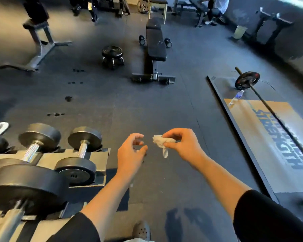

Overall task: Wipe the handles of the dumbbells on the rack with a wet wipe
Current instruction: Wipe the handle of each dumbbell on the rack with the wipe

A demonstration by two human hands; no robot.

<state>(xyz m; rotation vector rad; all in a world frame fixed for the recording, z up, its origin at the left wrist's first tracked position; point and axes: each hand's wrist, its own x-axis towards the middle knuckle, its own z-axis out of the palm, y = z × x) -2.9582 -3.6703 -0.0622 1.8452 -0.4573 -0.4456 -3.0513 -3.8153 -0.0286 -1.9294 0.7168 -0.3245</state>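
Pinching a crumpled wet wipe [162,142] at centre frame w/ right hand [184,145], thumb and fingertips curled round it, one twisted tail hanging below. Left hand [132,152] just beside it, not touching, holding nothing, fingers loosely curved w/ a narrow gap between thumb and forefinger. Both forearms reaching up from bottom edge, black sleeves [269,220] at lower corners.

Rack [98,159] filling lower left, its right end just left of the left forearm. Nearest dumbbell [80,154] at that end, chrome handle bare between two black heads; second dumbbell [35,147] left of it, larger ones blurred toward the lower-left corner. Wipe well apart from any handle.

Open rubber floor [164,105] across mid-frame, dark spots at left-centre. Flat bench [155,44] at upper centre, small dumbbells either side of it; stack of plates [112,55] to its left. Lifting platform [262,137] along right side, black edge strip running diagonally toward lower right, barbell [248,81] lying across it, water bottle [236,98] near the plate. Shoe tip [142,229] at bottom centre.
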